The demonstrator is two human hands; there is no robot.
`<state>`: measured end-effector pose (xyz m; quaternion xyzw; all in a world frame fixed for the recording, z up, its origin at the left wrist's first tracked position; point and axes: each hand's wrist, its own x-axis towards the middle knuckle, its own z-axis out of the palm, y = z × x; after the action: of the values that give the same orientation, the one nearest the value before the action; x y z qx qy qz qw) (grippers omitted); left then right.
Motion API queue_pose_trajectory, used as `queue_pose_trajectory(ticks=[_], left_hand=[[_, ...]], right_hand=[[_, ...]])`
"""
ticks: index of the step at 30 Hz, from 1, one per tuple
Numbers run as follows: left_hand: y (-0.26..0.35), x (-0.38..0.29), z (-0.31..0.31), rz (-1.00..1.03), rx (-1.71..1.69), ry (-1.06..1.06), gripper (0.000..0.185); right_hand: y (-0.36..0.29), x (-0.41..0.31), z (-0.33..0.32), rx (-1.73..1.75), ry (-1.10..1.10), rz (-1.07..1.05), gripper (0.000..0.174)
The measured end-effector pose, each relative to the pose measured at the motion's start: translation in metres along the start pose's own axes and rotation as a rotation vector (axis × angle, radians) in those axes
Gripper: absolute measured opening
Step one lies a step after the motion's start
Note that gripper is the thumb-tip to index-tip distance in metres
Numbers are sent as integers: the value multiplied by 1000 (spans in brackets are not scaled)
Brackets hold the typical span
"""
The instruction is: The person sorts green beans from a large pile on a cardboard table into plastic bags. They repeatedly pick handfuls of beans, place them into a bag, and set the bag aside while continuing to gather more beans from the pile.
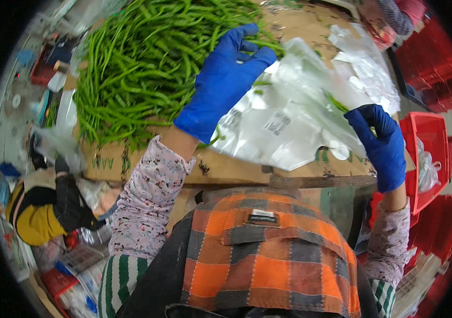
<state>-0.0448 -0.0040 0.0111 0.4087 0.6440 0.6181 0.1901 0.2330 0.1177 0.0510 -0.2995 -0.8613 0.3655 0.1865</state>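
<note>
My left hand point(230, 75), in a blue glove, reaches over the right edge of a large heap of long thin green peppers point(138, 67). Its fingers curl, with pepper tips just beyond them; whether it grips any is unclear. To the right, my right hand point(385, 147), also gloved in blue, has thumb and fingers pinched together on a green pepper point(338, 102). Between the hands lies a clear plastic bag point(277, 135) bearing a printed label. A few loose peppers show on or through it.
Flattened cardboard point(230, 169) covers the table. More clear plastic bags point(363, 67) lie at the back right. Red plastic crates point(428, 159) stand beside the table on the right. A person point(47, 206) works at the left; another person's sleeve point(397, 16) shows at the top right.
</note>
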Motion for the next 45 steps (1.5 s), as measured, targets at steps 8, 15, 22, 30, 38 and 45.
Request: queue_pose_trajectory(ticks=[8,15,22,30,38,45], left_hand=[[-56,-174,-46,-397,84,-43,26],[-75,-211,-88,-245,561,153,27],[-62,-211,-111,-308,588,221,25],[-70,-202,-120,-400,437,248,17],[-83,-196,-106,-422,223,224,22],[-60,-174,-92,-778,-256,3,27]], right_hand=[[2,30,169,-653,-190,-700,45],[-10,30,182,-213,-368,-357,26],[-51,69,248,-182,-382,-115,32],[-25,114,284,-216,-436,16,71],[-26,72,171,-434,-681,38,27],[-40,3,123,360,-747,408,25]])
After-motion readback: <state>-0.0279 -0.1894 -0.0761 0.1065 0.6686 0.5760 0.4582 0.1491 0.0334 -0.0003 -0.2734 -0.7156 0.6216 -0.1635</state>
